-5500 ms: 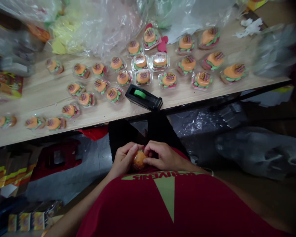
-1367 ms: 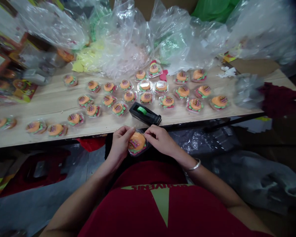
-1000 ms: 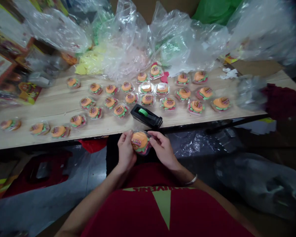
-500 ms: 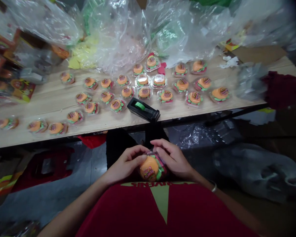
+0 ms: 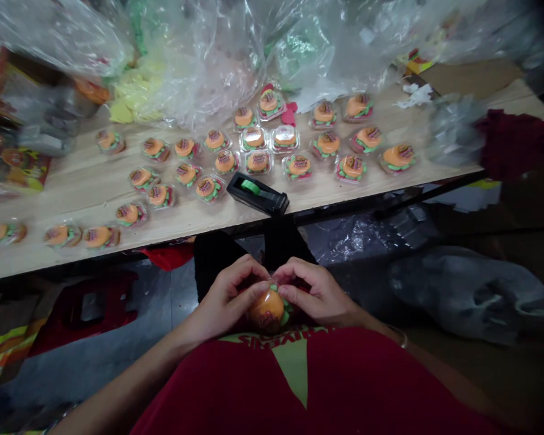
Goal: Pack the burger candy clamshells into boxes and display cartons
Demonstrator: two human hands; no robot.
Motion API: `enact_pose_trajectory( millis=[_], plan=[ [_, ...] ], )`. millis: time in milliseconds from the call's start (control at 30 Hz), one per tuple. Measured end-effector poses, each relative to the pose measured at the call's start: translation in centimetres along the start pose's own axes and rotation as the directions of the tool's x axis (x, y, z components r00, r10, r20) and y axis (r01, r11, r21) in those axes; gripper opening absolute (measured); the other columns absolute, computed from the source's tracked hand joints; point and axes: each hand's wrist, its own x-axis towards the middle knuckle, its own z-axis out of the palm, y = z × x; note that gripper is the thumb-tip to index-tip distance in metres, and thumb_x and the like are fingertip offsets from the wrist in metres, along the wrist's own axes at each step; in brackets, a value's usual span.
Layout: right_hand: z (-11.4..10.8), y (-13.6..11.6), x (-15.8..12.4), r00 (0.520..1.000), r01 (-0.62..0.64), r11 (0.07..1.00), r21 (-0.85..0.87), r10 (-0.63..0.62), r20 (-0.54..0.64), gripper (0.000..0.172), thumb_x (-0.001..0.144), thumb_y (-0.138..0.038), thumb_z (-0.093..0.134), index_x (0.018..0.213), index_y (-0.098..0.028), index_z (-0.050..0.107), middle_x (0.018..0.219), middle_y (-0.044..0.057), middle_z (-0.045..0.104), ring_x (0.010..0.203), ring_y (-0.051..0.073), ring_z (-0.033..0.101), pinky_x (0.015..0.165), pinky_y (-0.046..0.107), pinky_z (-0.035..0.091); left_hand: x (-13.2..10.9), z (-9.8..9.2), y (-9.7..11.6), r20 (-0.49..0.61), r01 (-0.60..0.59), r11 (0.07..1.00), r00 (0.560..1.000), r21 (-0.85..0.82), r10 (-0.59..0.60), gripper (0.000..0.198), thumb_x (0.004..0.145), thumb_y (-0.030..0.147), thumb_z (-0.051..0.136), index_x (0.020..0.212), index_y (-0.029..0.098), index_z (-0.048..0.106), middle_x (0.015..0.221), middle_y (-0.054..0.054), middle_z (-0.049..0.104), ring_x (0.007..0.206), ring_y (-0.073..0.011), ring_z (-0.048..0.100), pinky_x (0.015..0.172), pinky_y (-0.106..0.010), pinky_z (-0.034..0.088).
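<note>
Both hands hold one burger-shaped candy in a clear plastic case (image 5: 267, 308) close to my red shirt, below the table edge. My left hand (image 5: 224, 297) wraps its fingers round the left side of the case. My right hand (image 5: 315, 294) pinches the top right of it with its fingertips. The orange bun faces up and green and red layers show at its right edge. A black tape dispenser with a green roll (image 5: 257, 193) sits on the wooden table (image 5: 86, 187) just ahead of my hands.
Several more packed burger candies (image 5: 254, 162) lie in rows across the table. Crumpled clear plastic bags (image 5: 217, 54) pile up along the back. Coloured cartons (image 5: 22, 169) stand at the left, a dark red cloth (image 5: 512, 142) at the right. Grey bags (image 5: 471, 293) lie on the floor.
The candy case came down from the table edge near the tape dispenser to my lap, turning over in my fingers. Both hands have kept hold of it throughout.
</note>
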Motion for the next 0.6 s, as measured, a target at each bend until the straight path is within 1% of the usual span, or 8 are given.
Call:
enact_pose_trajectory(
  millis=[67,133,300,333,400,467,500,600],
  plan=[
    [0.1,0.1,0.0,0.999,0.037,0.999,-0.037,-0.037,-0.002,0.012,0.088,-0.022,0.058,0.097,-0.017,0.064,0.087,0.003,0.061,0.077,0.013,0.056,0.066,0.026,0.045,0.0,0.0,-0.1,0.034,-0.007,0.999,0.999,0.031,0.006,0.018,0.091,0.032,0.055,0.086,0.016,0.062,0.082,-0.002,0.057,0.076,-0.0138,0.053,0.068,-0.025,0.041],
    [0.1,0.2,0.0,0.999,0.044,0.998,-0.052,-0.044,0.004,0.01,0.088,-0.02,0.056,0.095,-0.017,0.063,0.085,0.002,0.06,0.075,0.012,0.056,0.067,0.026,0.044,0.0,-0.1,-0.1,0.054,-0.012,0.999,0.999,0.052,0.009,0.018,0.092,0.031,0.052,0.086,0.016,0.06,0.081,-0.001,0.055,0.075,-0.0126,0.051,0.067,-0.024,0.04],
    [0.3,0.6,0.2,0.999,0.023,1.0,0.009,-0.024,0.032,0.007,0.087,-0.02,0.057,0.09,-0.017,0.064,0.081,0.001,0.058,0.073,0.012,0.054,0.066,0.025,0.042,0.1,0.1,-0.5,0.103,0.006,0.997,0.995,0.078,-0.013,0.02,0.094,0.033,0.049,0.084,0.016,0.056,0.077,0.001,0.052,0.07,-0.011,0.047,0.063,-0.022,0.038],
    [0.4,0.8,0.2,0.999,-0.007,0.999,0.053,0.006,0.032,0.007,0.087,-0.021,0.058,0.089,-0.017,0.064,0.081,0.001,0.058,0.072,0.011,0.053,0.065,0.025,0.042,0.2,0.2,-0.6,0.101,0.023,0.998,0.994,0.062,-0.029,0.021,0.093,0.034,0.049,0.083,0.017,0.055,0.076,0.001,0.051,0.07,-0.0109,0.047,0.063,-0.022,0.038],
    [0.4,1.2,0.5,0.993,-0.114,0.977,0.179,0.108,0.045,0.01,0.086,-0.025,0.061,0.089,-0.016,0.064,0.078,0.0,0.058,0.066,0.01,0.051,0.061,0.024,0.04,0.4,0.4,-0.9,0.078,0.07,0.998,0.995,0.007,-0.07,0.023,0.092,0.036,0.05,0.082,0.017,0.054,0.074,0.002,0.05,0.068,-0.0108,0.045,0.062,-0.022,0.037],
    [0.4,1.5,0.9,0.972,-0.234,0.927,0.293,0.221,0.076,0.016,0.086,-0.031,0.063,0.087,-0.015,0.062,0.071,-0.002,0.056,0.058,0.008,0.046,0.054,0.022,0.037,0.6,0.5,-1.2,0.061,0.104,0.993,0.993,-0.063,-0.1,0.024,0.091,0.037,0.052,0.08,0.016,0.054,0.073,0.002,0.05,0.067,-0.0106,0.044,0.061,-0.022,0.037],
    [0.4,1.6,1.2,0.962,-0.272,0.906,0.325,0.256,0.093,0.019,0.085,-0.034,0.063,0.084,-0.015,0.061,0.066,-0.003,0.054,0.055,0.007,0.043,0.052,0.021,0.035,0.7,0.6,-1.3,0.056,0.115,0.989,0.992,-0.097,-0.11,0.024,0.09,0.038,0.054,0.079,0.016,0.055,0.072,0.002,0.05,0.067,-0.0105,0.044,0.061,-0.022,0.036],
    [0.6,1.9,2.1,0.952,-0.306,0.886,0.349,0.283,0.116,0.027,0.084,-0.04,0.064,0.075,-0.015,0.058,0.06,-0.004,0.05,0.051,0.007,0.04,0.048,0.02,0.031,0.9,1.0,-1.7,0.043,0.148,0.972,0.989,-0.184,-0.142,0.025,0.088,0.038,0.057,0.077,0.016,0.055,0.07,0.002,0.05,0.065,-0.0099,0.043,0.06,-0.022,0.036]
  ],
)
